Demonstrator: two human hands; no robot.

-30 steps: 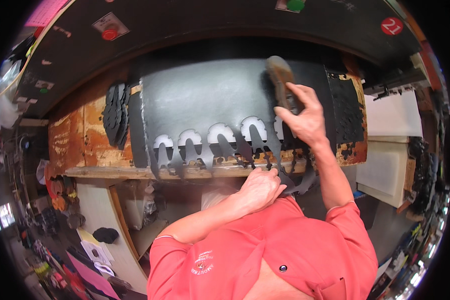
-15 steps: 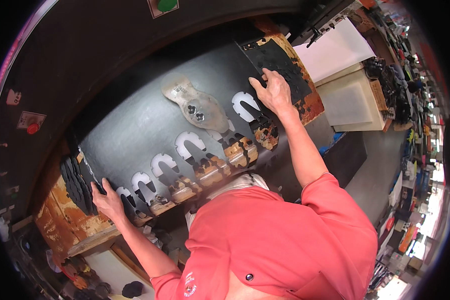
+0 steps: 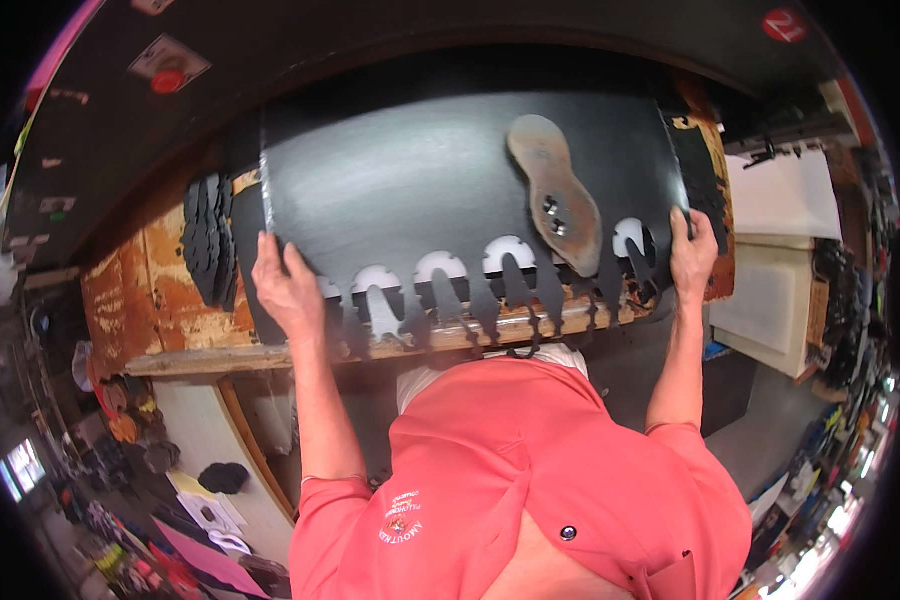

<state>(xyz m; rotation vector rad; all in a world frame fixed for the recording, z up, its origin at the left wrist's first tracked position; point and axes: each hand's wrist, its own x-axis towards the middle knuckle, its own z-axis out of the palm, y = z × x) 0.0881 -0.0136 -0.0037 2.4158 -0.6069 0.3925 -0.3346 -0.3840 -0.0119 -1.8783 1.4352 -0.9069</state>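
Two bare hands are placed at opposite side edges of a black sheet [image 3: 390, 190], which is spread over the bench [image 3: 140, 275]. With the sheet's middle taken as the dial's centre and twelve o'clock away from the body, the left hand [image 3: 292, 295] is set at eight o'clock, its thumb and forefinger parted beside the edge. The right hand [image 3: 693, 258] is set at four o'clock, its fingertips brought to the edge; whether the sheet is actually pinched there cannot be told at this angle.

A sole-shaped plate [image 3: 545, 165] is laid on the sheet toward three o'clock, touched by neither hand. Along the six o'clock edge, arched openings are seen, with pale material [image 3: 510, 250] showing through some of them. Dark scalloped pieces [image 3: 208, 240] are stacked beyond the nine o'clock edge.

The sheet is judged thin, limp and fairly smooth, best held by its uncut side edges; the narrow tongues at six o'clock could easily be bent or torn. The plate is judged stiff and heavier for its size, liable to slide if the sheet is tilted, and best grasped across its narrow waist, with its rim treated cautiously.
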